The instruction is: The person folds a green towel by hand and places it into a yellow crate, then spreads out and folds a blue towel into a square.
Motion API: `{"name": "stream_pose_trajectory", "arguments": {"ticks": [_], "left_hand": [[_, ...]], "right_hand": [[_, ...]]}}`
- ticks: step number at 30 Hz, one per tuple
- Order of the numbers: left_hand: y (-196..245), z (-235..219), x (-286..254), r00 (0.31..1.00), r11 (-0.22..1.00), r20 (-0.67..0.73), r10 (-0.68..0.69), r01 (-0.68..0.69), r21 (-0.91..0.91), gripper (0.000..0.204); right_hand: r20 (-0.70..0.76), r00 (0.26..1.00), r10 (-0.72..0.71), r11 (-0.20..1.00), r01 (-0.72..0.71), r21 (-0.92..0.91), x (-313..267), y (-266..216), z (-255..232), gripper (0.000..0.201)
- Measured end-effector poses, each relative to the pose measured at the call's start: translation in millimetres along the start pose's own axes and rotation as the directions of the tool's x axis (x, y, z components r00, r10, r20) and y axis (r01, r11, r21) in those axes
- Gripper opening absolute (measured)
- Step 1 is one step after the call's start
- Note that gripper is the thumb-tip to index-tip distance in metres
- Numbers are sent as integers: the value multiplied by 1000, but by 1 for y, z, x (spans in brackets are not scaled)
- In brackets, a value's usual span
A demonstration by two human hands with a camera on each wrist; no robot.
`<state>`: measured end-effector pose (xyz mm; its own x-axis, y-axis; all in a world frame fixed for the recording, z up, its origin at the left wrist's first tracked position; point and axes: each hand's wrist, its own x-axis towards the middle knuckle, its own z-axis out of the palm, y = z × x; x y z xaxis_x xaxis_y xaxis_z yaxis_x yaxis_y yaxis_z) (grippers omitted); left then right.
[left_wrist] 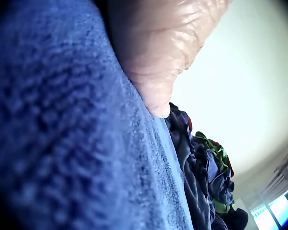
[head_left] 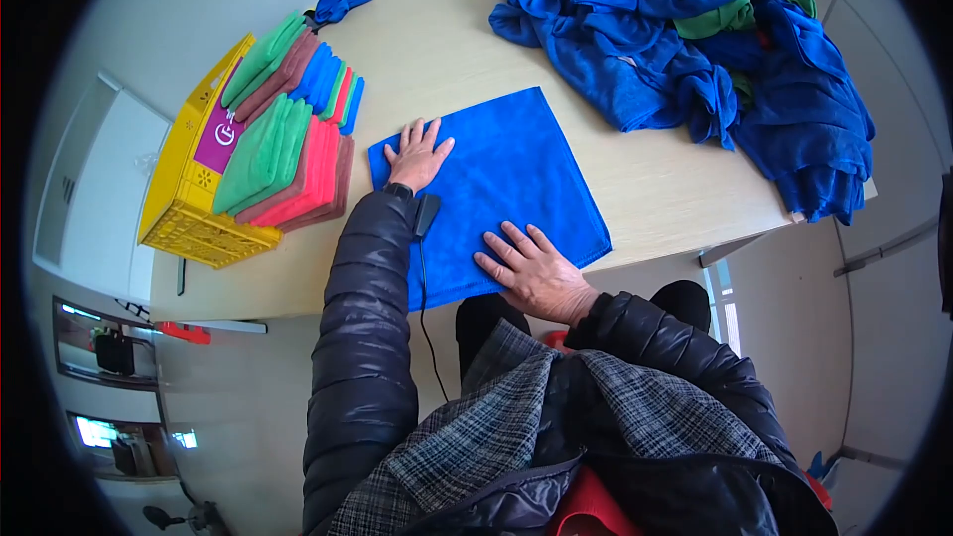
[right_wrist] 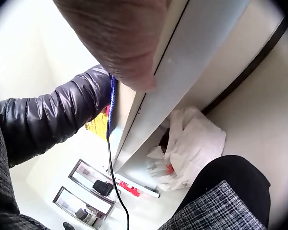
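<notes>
A blue cloth (head_left: pixel 506 169) lies spread out at the table's front edge, its near edge reaching over the side. The left hand (head_left: pixel 419 156) rests on its upper left part with fingers spread. Lower down, near the front edge, the right hand (head_left: pixel 541 275) lies on the cloth, palm down, fingers extended. In the left wrist view the blue cloth (left_wrist: pixel 77 124) fills the left side, and part of the left hand (left_wrist: pixel 156 52) touches it. The right wrist view shows part of the right hand (right_wrist: pixel 120 43) above the table edge.
Folded green, red, brown and blue cloths (head_left: pixel 263 154) stand by a yellow crate (head_left: pixel 189 179) at the left. A heap of crumpled blue and green cloths (head_left: pixel 675 40) covers the back right. A small blue bundle (head_left: pixel 342 3) lies at the back. A black cable (head_left: pixel 427 323) hangs from the left wrist.
</notes>
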<state>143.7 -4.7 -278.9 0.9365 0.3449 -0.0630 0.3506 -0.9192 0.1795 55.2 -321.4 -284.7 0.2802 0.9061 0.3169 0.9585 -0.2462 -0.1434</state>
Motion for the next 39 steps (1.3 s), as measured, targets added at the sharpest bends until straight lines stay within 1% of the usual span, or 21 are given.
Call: {"name": "stream_pose_trajectory", "arguments": {"ticks": [5,8,9,12,15,17,20,21,23,24,25,27,28,29,30,31,32,35,37,39], "left_hand": [[-4,-8,-4,1000,999,7,-2,2,-42,72],[-17,-11,-26,995,998,-94,-40,45,50,71],[-25,-7,-30,995,998,-94,-45,50,50,71],[-41,-2,-36,991,995,-88,-102,101,-18,72],[-46,2,-33,992,994,-79,-103,100,-32,72],[-38,-5,-37,991,995,-94,-96,92,-43,72],[-21,-2,-53,992,991,-88,-94,102,92,72],[-14,0,-68,991,990,-84,-100,107,87,72],[2,5,-105,996,996,-83,-27,35,87,71],[3,9,-119,996,996,-88,10,-2,88,71],[2,10,-131,996,997,-94,1,7,82,71],[-3,16,-153,985,1000,-171,31,-31,2,67],[-5,19,-160,978,998,-203,48,-56,-36,65],[-4,21,-166,980,998,-196,44,-53,-38,65],[0,23,-171,976,998,-212,51,-57,-22,64],[4,23,-174,971,998,-231,59,-62,-5,64],[7,21,-177,966,998,-249,69,-68,13,63],[8,21,-184,965,994,-241,103,-91,60,61],[5,26,-190,969,992,-221,115,-101,74,61],[2,27,-189,965,991,-232,126,-114,63,60]], "right_hand": [[-54,999,-6,999,8,45,-1,-1,-3,57],[-48,999,-7,999,9,34,-2,-3,-1,58],[-47,999,-11,999,13,36,-2,-4,0,58],[-16,1000,4,1000,-4,-25,-1,-4,1,60],[-6,1000,14,1000,-14,-27,-2,-6,1,59],[-11,1000,14,999,-15,-47,-2,-6,-3,59],[16,1000,6,998,-5,-55,-3,-7,-5,61],[24,1000,3,999,-2,-53,-5,-10,-7,61],[8,1000,-5,999,5,-45,-8,-12,-11,62],[-3,1000,-10,999,10,-46,-6,-11,-13,63],[1,1000,-22,999,22,-49,-1,-9,-16,63],[1,998,64,974,-63,216,14,-5,-21,63],[15,994,113,931,-111,347,22,-3,-22,63],[21,993,113,929,-114,352,35,2,-18,63],[-19,983,180,965,-173,196,53,7,-13,63],[-71,969,237,971,-235,36,64,13,-6,64],[-70,968,239,971,-237,38,66,16,2,64],[31,949,313,946,-308,-102,72,29,21,65],[46,944,326,941,-320,-112,66,39,16,66],[56,935,350,931,-341,-131,57,52,11,68]]}}
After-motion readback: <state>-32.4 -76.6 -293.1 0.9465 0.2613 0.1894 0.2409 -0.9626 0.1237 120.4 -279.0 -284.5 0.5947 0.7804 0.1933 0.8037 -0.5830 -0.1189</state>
